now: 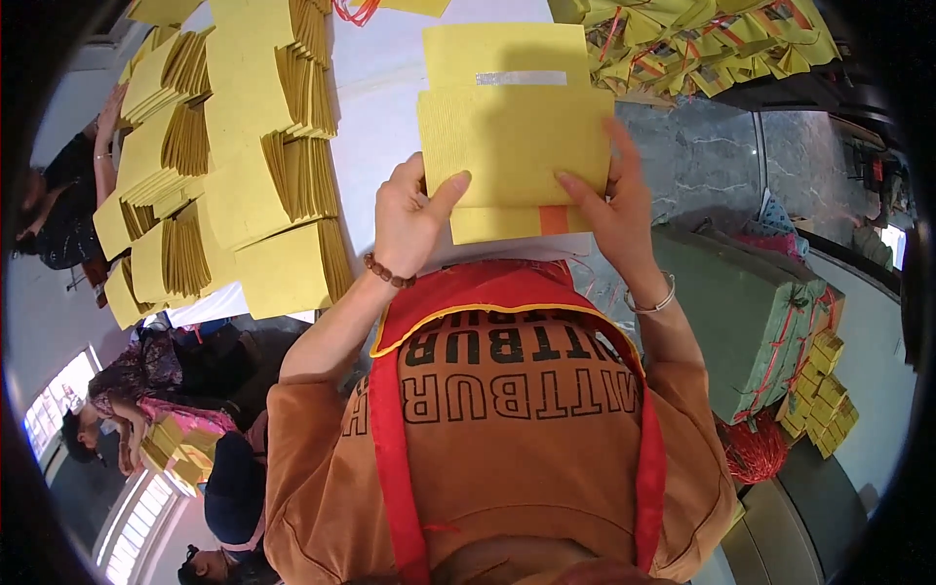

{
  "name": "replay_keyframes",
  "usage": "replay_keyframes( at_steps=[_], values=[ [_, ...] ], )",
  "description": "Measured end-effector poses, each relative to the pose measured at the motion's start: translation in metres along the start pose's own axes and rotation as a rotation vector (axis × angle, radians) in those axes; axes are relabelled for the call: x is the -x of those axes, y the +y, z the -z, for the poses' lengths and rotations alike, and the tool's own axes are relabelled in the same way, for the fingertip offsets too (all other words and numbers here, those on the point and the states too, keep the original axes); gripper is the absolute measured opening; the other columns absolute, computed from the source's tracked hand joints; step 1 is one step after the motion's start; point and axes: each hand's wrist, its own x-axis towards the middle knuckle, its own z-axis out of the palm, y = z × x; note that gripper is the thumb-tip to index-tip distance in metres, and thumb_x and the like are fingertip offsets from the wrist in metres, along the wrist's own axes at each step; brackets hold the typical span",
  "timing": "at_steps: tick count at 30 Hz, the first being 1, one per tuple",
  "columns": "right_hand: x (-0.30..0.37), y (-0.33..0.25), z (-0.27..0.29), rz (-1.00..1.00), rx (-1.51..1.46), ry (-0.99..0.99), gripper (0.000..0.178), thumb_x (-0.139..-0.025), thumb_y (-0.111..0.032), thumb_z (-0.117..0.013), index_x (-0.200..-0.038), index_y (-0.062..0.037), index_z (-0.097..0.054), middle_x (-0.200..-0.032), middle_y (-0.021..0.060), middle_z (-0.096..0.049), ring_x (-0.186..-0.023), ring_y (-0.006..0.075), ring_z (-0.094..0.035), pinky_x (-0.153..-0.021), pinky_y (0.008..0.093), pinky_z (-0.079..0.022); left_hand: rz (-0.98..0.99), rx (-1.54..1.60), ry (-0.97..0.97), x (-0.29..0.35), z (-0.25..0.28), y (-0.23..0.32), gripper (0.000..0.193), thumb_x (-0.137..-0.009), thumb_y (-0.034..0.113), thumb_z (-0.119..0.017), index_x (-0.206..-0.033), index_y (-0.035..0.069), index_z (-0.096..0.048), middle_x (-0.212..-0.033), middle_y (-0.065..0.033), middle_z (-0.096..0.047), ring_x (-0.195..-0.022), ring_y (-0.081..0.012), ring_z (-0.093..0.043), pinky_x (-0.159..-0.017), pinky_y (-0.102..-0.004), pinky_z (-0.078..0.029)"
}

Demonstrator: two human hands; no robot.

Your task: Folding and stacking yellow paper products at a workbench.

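Both hands grip a ridged sheet of yellow paper by its two sides, thumbs on top near the lower edge. My left hand is closed on the left edge, its fingers partly hidden under the paper. On the right edge, my right hand holds with its thumb on the face, and one finger is blurred. Beyond the held sheet lies another yellow sheet with a silvery strip. A yellow edge with an orange patch shows beneath, toward me. How many layers I hold, I cannot tell.
Folded yellow paper bundles cover the left of the white table. More yellow bundles with red ties are piled at the far right. A green wrapped bale and red string stand right. Other people are at left.
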Motion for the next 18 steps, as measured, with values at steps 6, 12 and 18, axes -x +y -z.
replay_keyframes(
  at_steps=[6, 12, 18],
  values=[
    [0.001, 0.0, 0.002, 0.019, 0.241, -0.039, 0.034, -0.081, -0.009, -0.066, -0.113, -0.0025, -0.059, -0.102, 0.0142, -0.065, -0.09, 0.019, -0.063, -0.076, 0.0277, -0.049, 0.18, 0.068, -0.008, -0.006, 0.006, -0.006, 0.021, -0.086, 0.017, -0.064, -0.074, 0.001, -0.056, -0.057, 0.0048, -0.042, -0.052, -0.0039, -0.031, -0.046, -0.0223, -0.027],
    [-0.005, -0.004, 0.002, -0.111, 0.189, -0.041, 0.03, -0.08, -0.012, -0.067, -0.108, -0.0013, -0.062, -0.101, 0.0144, -0.065, -0.088, 0.0178, -0.064, -0.075, 0.0273, -0.049, 0.271, 0.221, 0.0, -0.006, 0.004, 0.001, 0.019, -0.087, 0.015, -0.063, -0.074, 0.005, -0.053, -0.06, 0.0067, -0.044, -0.053, -0.0016, -0.035, -0.048, -0.0193, -0.027],
    [-0.006, -0.004, 0.004, -0.163, 0.185, -0.06, 0.031, -0.081, -0.012, -0.066, -0.109, -0.0008, -0.061, -0.099, 0.0144, -0.066, -0.087, 0.0163, -0.063, -0.075, 0.027, -0.049, 0.337, 0.257, -0.023, -0.008, 0.006, 0.005, 0.017, -0.087, 0.014, -0.062, -0.076, 0.007, -0.053, -0.065, 0.0062, -0.049, -0.057, -0.0012, -0.039, -0.053, -0.0182, -0.03]
  ],
)
